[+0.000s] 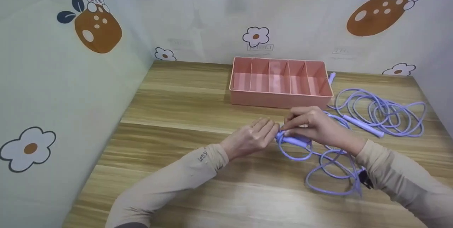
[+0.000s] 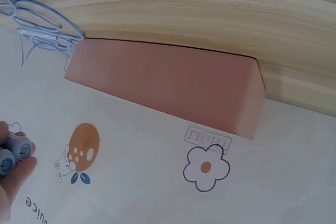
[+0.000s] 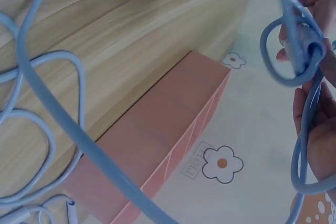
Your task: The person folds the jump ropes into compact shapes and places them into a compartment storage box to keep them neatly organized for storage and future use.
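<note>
In the head view, my left hand [image 1: 251, 137] grips the handles [image 1: 297, 142] of a lavender jump rope above the table. Two handle ends [image 2: 21, 148] show side by side between fingers in the left wrist view. My right hand [image 1: 315, 125] pinches the rope's cord [image 1: 297, 159] close to the left hand. The cord loops round the handles, as the right wrist view shows around the bundle [image 3: 310, 51]. Loose coils [image 1: 332, 192] of the same rope hang below the right forearm. Fingers partly hide the wrapped part.
A pink box [image 1: 279, 100] with several upright dividers stands at the back of the wooden table [image 1: 177, 107]. Right of it lies a second lavender jump rope [image 1: 389, 111], coiled, with one handle [image 1: 362, 126] in front and another [image 1: 331, 78] beside the box. Patterned cloth walls [image 1: 212, 15] surround the table.
</note>
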Available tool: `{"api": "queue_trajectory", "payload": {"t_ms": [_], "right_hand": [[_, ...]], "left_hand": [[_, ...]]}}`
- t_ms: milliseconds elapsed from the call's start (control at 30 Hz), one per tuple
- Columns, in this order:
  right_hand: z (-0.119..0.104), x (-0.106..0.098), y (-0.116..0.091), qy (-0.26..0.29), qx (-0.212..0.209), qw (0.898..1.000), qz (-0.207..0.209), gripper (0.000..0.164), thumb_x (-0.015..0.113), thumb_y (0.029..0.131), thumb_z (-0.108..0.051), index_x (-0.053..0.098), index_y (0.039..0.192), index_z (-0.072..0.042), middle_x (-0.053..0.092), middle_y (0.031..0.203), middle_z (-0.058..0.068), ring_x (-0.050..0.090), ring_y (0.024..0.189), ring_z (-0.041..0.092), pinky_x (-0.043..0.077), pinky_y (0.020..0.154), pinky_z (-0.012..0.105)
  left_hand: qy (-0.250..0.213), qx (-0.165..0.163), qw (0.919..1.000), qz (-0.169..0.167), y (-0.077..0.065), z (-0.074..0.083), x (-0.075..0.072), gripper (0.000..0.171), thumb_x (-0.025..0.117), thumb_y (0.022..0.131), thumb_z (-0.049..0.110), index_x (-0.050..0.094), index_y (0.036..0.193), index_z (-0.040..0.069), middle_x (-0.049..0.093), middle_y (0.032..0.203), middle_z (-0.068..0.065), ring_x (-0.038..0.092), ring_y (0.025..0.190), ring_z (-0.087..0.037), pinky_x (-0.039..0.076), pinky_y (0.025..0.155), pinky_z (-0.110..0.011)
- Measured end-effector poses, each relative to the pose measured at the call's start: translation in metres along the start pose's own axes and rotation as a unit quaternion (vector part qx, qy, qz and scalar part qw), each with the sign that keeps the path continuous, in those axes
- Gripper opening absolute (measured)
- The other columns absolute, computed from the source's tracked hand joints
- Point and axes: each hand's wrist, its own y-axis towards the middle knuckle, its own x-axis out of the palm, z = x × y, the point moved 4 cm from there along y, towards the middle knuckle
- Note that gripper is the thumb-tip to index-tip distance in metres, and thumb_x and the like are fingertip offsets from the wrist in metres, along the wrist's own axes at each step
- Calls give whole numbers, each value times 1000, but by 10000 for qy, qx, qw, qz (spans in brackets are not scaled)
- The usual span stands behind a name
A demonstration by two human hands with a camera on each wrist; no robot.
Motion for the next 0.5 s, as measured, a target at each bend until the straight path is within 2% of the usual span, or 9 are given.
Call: {"api": "queue_trajectory", "payload": {"t_ms": [100, 167, 333, 500], "right_hand": [[2, -3, -1, 243, 229, 9992, 222, 16, 69, 72, 7, 71, 87, 1, 63, 81, 6, 57, 72, 12, 47, 63, 12], [3, -5, -3, 394, 408, 9976, 385, 17, 68, 73, 9, 71, 88, 1, 64, 81, 7, 58, 73, 11, 48, 64, 13], [2, -4, -6, 745, 744, 9905, 886, 20, 63, 76, 12, 70, 90, 1, 65, 81, 8, 58, 74, 10, 47, 63, 15], [1, 2, -5, 710, 837, 9831, 1464, 17, 62, 78, 10, 70, 91, 3, 65, 78, 11, 57, 70, 9, 47, 59, 15]], "left_hand": [[-266, -138, 9986, 445, -1, -2, -5, 20, 46, 94, 12, 64, 102, 4, 68, 96, -6, 66, 89, -16, 51, 83, -25], [-537, -350, 9954, 717, -1, -4, -9, 19, 49, 92, 12, 65, 100, 3, 68, 96, -7, 66, 88, -17, 51, 83, -25], [-1210, -945, 9806, 1217, 3, -5, -16, 17, 54, 90, 10, 65, 98, -1, 68, 94, -11, 66, 88, -19, 51, 83, -24], [-1650, -1493, 9641, 1450, 3, -5, -16, 20, 54, 89, 9, 63, 100, -5, 68, 95, -14, 66, 88, -21, 51, 83, -24]]}}
